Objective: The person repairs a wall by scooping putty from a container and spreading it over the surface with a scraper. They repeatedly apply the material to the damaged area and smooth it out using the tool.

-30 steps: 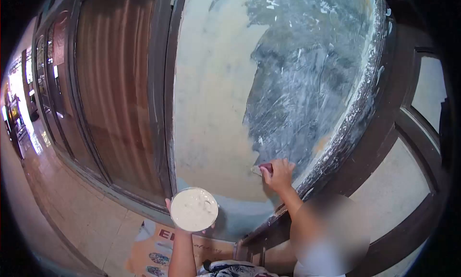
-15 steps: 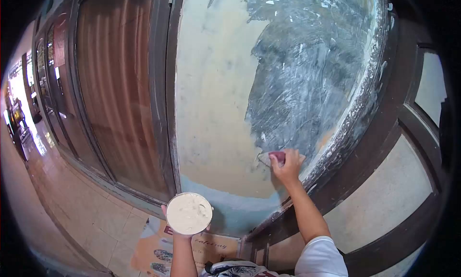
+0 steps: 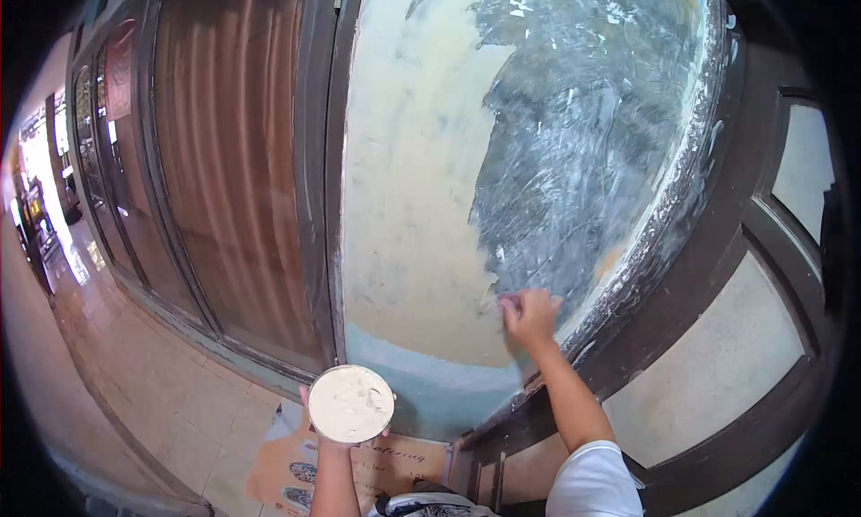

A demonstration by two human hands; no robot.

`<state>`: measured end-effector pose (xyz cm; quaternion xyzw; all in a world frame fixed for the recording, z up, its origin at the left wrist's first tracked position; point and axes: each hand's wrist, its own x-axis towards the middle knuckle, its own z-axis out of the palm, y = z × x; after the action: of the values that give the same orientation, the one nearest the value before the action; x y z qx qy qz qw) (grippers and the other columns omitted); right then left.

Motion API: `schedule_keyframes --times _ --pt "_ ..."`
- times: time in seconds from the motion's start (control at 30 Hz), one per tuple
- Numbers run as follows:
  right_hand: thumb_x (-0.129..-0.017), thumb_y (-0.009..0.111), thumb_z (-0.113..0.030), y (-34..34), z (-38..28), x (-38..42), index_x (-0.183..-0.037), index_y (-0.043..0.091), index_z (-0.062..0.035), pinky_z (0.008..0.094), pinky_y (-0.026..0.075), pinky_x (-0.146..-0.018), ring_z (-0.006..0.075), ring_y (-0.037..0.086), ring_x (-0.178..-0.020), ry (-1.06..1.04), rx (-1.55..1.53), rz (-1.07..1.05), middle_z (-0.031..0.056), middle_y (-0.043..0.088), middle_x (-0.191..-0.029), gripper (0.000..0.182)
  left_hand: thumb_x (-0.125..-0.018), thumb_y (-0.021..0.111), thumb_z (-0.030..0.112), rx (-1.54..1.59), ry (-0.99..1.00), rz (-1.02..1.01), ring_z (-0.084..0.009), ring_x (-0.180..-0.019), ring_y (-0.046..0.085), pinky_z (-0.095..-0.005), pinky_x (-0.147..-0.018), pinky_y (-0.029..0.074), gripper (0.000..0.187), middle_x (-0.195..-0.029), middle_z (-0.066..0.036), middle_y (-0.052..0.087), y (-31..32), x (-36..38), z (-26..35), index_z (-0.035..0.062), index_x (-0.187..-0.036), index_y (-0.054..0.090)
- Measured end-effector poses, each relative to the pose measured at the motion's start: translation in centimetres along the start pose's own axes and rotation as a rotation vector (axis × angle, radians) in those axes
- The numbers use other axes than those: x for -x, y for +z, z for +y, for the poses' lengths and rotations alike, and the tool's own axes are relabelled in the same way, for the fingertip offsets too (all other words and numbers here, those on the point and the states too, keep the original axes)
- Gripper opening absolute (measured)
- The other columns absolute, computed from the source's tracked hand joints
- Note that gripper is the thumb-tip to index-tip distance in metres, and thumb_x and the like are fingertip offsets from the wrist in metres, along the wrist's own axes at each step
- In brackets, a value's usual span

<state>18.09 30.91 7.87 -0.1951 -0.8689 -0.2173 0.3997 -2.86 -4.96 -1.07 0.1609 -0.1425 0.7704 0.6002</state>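
A round container (image 3: 351, 404) full of cream-coloured paste rests in my left hand (image 3: 335, 441), whose fingers wrap round it from below. My right hand (image 3: 531, 318) is closed against the wall, at the lower edge where the cream coating (image 3: 413, 203) meets the bare grey surface (image 3: 574, 158). In it is a scraper, mostly hidden now by the fingers. The coating covers the left part of the wall panel, with a ragged edge. Below it runs a pale blue-green band (image 3: 430, 366).
Left of the panel stands a dark-framed window (image 3: 229, 158) with a brown curtain behind. A dark door (image 3: 717, 329) with pale panels is at the right. A printed orange banner (image 3: 278, 468) lies on the tiled floor (image 3: 179, 387).
The scraper in my right hand has turned, so its maroon part no longer shows clearly. The view has shifted slightly, and the wall appears further right.
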Motion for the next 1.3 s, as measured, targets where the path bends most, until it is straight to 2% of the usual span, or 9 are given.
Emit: schedule_keyframes --times 0.13,0.33,0.47,0.53,0.6,0.87,1.0,1.13,1.3 --pt "-0.080 0.080 -0.032 -0.7 0.7 -2.1 -0.102 0.062 -0.0063 0.0487 0.035 -0.084 0.0327 0.056 -0.093 0.426 -0.051 0.369 0.0112 0.060 -0.092 0.038 -0.088 0.039 0.083 0.056 0.024 -0.028 -0.0465 -0.122 0.058 -0.0626 -0.098 0.050 0.094 -0.143 -0.020 0.056 0.4 0.5 0.2 0.0072 -0.142 0.055" --pt "-0.085 0.075 -0.038 -0.3 -1.2 0.1 -0.100 0.064 -0.0103 0.0517 0.034 -0.090 0.0330 0.056 -0.094 0.166 -0.108 -0.162 0.0116 0.063 -0.096 0.033 -0.087 0.039 0.084 0.076 -0.014 -0.070 -0.0479 -0.123 0.057 -0.0643 -0.098 0.049 0.097 -0.145 -0.021 0.054 0.6 0.6 0.8 0.0067 -0.143 0.054" --pt "-0.081 0.078 -0.038 -1.2 0.4 -2.5 -0.100 0.065 -0.0098 0.0510 0.034 -0.086 0.0329 0.056 -0.091 0.541 -0.159 0.506 0.0083 0.063 -0.093 0.036 -0.082 0.039 0.089 -0.008 0.039 0.015 -0.0544 -0.113 0.059 -0.0689 -0.080 0.055 0.102 -0.142 -0.027 0.054 -1.3 0.5 1.2 0.0087 -0.144 0.051" --pt "-0.081 0.079 -0.037 -0.7 -0.7 0.3 -0.101 0.064 -0.0094 0.0488 0.035 -0.085 0.0328 0.056 -0.090 0.551 -0.199 0.389 0.0066 0.062 -0.090 0.037 -0.079 0.039 0.092 -0.032 -0.186 -0.060 -0.0580 -0.104 0.060 -0.0692 -0.069 0.055 0.105 -0.139 -0.031 0.054 -1.8 0.7 2.3 0.0108 -0.144 0.051" --pt "-0.083 0.080 -0.037 -0.5 -2.5 2.0 -0.103 0.064 -0.0088 0.0467 0.035 -0.084 0.0324 0.056 -0.090 0.103 -0.010 -0.083 0.0073 0.061 -0.088 0.038 -0.077 0.039 0.094 0.001 -0.096 0.048 -0.0593 -0.099 0.060 -0.0692 -0.066 0.055 0.107 -0.137 -0.034 0.053 -1.7 0.9 1.8 0.0119 -0.144 0.050" --pt "-0.083 0.079 -0.036 0.7 0.0 0.8 -0.096 0.070 -0.0135 0.0500 0.035 -0.088 0.0321 0.057 -0.094 0.373 -0.120 0.382 0.0066 0.065 -0.091 0.028 -0.079 0.040 0.091 0.062 -0.036 -0.018 -0.0614 -0.100 0.060 -0.0692 -0.064 0.055 0.104 -0.140 -0.033 0.051 -2.6 1.0 1.8 0.0116 -0.145 0.050" --pt "-0.082 0.079 -0.034 1.4 -1.5 2.4 -0.092 0.073 -0.0177 0.0518 0.034 -0.088 0.0313 0.057 -0.096 0.172 -0.033 -0.119 0.0058 0.066 -0.094 0.020 -0.077 0.041 0.092 0.007 -0.026 0.067 -0.0637 -0.094 0.060 -0.0612 -0.050 0.057 0.106 -0.135 -0.036 0.053 -1.7 0.9 2.0 0.0113 -0.146 0.049" --pt "-0.084 0.077 -0.036 -0.4 0.3 -1.9 -0.100 0.067 -0.0127 0.0514 0.035 -0.089 0.0318 0.056 -0.097 0.646 -0.109 0.537 0.0079 0.062 -0.094 0.030 -0.074 0.044 0.094 -0.125 -0.060 0.012 -0.0634 -0.090 0.061 -0.0557 -0.044 0.056 0.110 -0.134 -0.038 0.052 -4.9 1.2 3.1 0.0109 -0.146 0.048" --pt "-0.080 0.082 -0.038 1.7 -2.0 3.4 -0.100 0.063 -0.0081 0.0461 0.036 -0.087 0.0328 0.057 -0.092 0.146 -0.110 -0.018 0.0112 0.062 -0.093 0.040 -0.076 0.043 0.092 0.063 0.155 0.276 -0.0632 -0.094 0.060 -0.0673 -0.053 0.055 0.107 -0.137 -0.034 0.053 -2.4 0.9 1.9 0.0115 -0.145 0.049"
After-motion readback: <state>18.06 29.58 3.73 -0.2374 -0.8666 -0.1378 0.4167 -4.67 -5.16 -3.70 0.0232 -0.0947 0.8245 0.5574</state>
